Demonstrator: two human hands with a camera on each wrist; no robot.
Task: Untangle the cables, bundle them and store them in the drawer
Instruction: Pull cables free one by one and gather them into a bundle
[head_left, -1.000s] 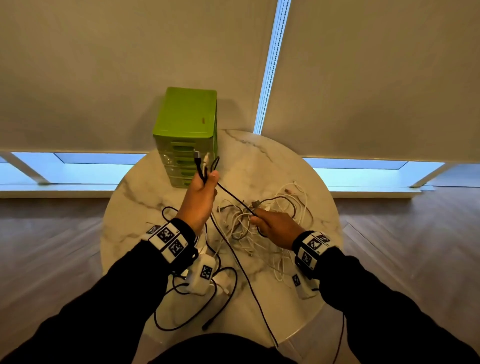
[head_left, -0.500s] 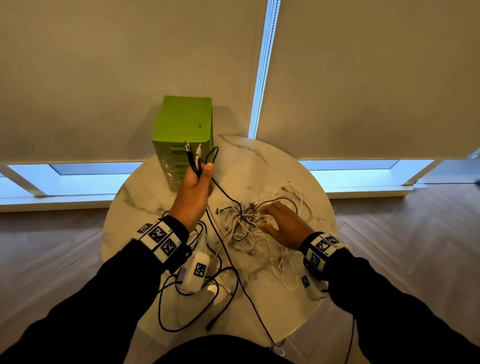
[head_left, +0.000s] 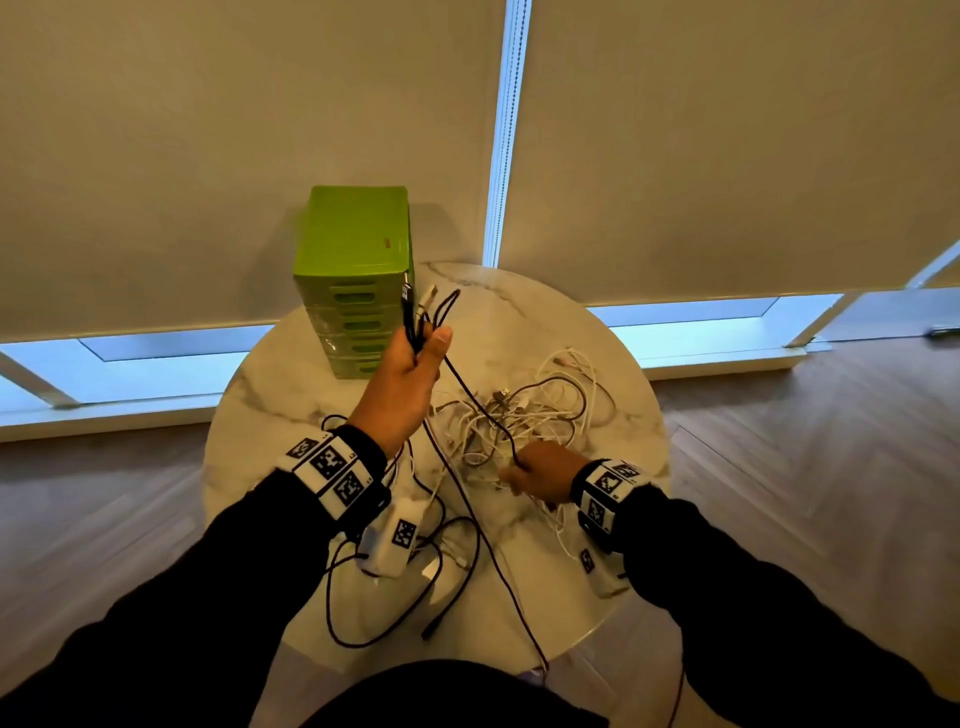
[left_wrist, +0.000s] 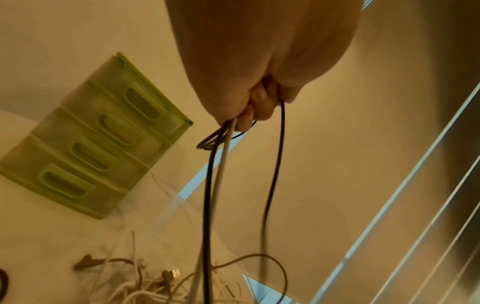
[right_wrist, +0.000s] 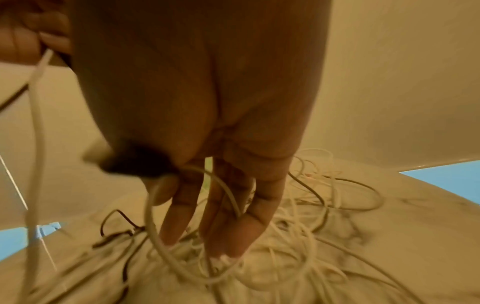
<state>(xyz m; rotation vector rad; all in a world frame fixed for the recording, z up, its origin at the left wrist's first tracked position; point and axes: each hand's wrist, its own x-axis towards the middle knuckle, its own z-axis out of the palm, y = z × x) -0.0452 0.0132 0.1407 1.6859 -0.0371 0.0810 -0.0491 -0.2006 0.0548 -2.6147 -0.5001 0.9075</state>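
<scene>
Left hand: raised, fist closed round black and white cables, plugs upward. Right hand: low, fingers extended into cable tangle; grip unclear. Tangle lies ahead of right hand on round marble table. Green 4-drawer unit behind left hand; blinds beyond.

Long black sleeves covered both arms. Just behind the left hand and the right hand sat white wristbands on black straps, printed with square black-and-white markers, and under each wrist hung a small white box bearing one more marker
</scene>
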